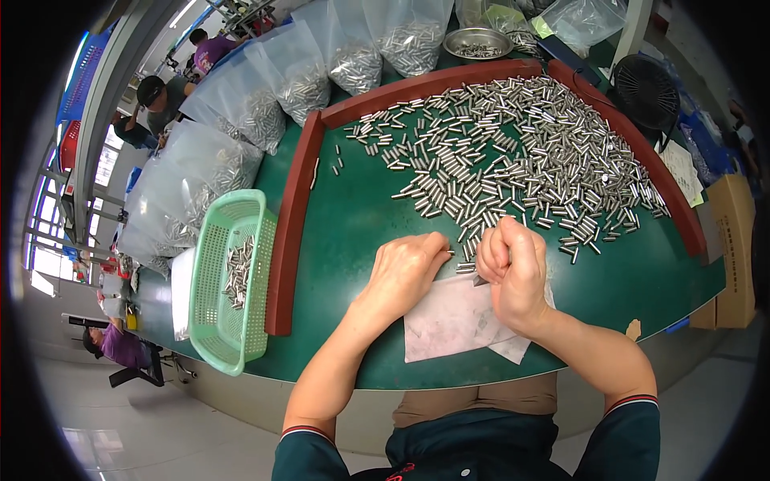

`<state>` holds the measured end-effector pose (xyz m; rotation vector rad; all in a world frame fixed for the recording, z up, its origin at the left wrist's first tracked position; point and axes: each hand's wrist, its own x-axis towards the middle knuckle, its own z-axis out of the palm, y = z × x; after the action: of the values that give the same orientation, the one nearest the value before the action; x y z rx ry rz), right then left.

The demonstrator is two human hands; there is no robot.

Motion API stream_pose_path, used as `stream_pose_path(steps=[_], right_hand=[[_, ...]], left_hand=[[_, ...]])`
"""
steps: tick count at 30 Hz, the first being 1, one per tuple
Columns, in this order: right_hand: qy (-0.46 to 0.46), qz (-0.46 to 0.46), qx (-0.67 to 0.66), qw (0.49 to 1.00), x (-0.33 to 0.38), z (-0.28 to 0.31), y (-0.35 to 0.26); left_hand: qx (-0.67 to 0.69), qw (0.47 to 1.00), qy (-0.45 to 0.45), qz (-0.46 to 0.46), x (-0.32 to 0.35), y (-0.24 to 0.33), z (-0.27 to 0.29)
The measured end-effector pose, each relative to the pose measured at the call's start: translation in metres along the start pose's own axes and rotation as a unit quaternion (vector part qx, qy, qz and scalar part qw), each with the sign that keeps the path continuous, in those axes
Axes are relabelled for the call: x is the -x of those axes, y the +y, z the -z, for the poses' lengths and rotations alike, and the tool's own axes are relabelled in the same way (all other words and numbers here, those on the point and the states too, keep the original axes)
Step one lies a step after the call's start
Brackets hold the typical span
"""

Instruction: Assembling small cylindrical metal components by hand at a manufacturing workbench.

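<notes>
My left hand [409, 268] is closed in a pinch near the front edge of the loose metal pins [457, 172]. The end of one small metal pin [451, 252] shows at its fingertips. Beside it, my right hand [513, 272] is curled into a fist. A dark, pointed tip [480, 280] sticks out under its fingers; the rest of that thing is hidden in the palm. Under and in front of both hands lies a stained pale pink cloth [445, 321]. A few pins rest between the hands at the cloth's far edge.
Dark red rails [295, 232] border the green tabletop [345, 200]. Left of them stands a green plastic basket [210, 321] with pins inside. Clear bags of pins [353, 64] line the back and left. A metal bowl [457, 40], black fan [644, 90] and carton [731, 248] stand farther out.
</notes>
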<state>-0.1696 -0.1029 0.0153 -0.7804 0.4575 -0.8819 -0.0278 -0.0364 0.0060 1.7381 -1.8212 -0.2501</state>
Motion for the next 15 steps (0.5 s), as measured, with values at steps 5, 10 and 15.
stream_pose_path(steps=[5,10,15], right_hand=[[0.004,-0.002,-0.001,1.0,0.002,-0.001,-0.002],[-0.003,-0.001,0.001,1.0,0.001,-0.002,-0.001],[-0.002,0.001,0.003,1.0,0.001,-0.003,-0.001]], left_hand=[[0.693,0.668,-0.035,0.27,0.009,-0.012,0.021],[0.683,0.679,-0.006,0.271,0.013,-0.023,0.016],[0.655,0.702,0.006,0.279,0.013,-0.025,0.013]])
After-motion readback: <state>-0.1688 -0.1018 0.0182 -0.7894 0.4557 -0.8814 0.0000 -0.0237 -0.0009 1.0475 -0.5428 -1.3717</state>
